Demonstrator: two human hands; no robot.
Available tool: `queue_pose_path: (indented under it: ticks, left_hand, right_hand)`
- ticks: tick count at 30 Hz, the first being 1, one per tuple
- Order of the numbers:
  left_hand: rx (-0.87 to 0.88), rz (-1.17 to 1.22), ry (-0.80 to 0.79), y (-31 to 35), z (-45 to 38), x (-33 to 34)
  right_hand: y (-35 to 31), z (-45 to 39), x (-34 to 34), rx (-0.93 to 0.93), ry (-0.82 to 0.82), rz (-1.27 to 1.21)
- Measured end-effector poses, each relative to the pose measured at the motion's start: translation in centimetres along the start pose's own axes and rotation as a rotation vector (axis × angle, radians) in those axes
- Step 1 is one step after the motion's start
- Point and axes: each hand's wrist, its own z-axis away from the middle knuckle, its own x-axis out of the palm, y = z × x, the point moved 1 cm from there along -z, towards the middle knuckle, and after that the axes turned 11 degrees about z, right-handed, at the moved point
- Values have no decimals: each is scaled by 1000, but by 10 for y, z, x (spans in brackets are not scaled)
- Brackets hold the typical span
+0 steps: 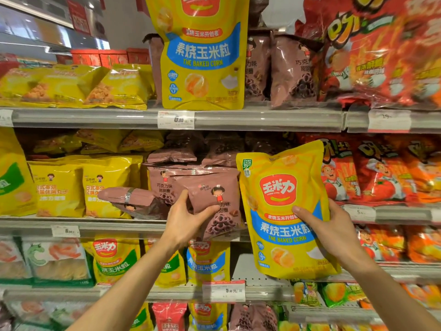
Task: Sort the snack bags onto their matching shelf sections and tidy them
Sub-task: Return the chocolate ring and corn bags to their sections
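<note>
My right hand (331, 231) grips a yellow baked corn bag (281, 187) with a blue band, held upright in front of the middle shelf. My left hand (185, 219) is closed on a brown chocolate ring bag (214, 201) at the front of the middle shelf (107, 224). More brown bags (176, 151) are stacked behind it, and one brown bag (128, 195) lies tipped over to the left. An identical yellow baked corn bag (202, 56) stands on the top shelf (262, 119) among brown bags (293, 72).
Yellow snack bags (71, 84) fill the left of the top and middle shelves. Red and orange bags (386, 48) fill the right side. On the lower shelf (167, 293) stand more yellow corn bags (207, 259). Price tags (176, 119) hang on the shelf rails.
</note>
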Motion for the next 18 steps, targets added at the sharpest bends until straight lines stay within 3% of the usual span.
queue_pose_path:
  ticks: [10, 18]
  left_hand:
    - [131, -253, 163, 14, -9, 39]
    - [240, -433, 111, 18, -22, 65]
  right_hand:
    - [4, 1, -25, 2, 14, 1]
    - [13, 1, -30, 20, 3, 11]
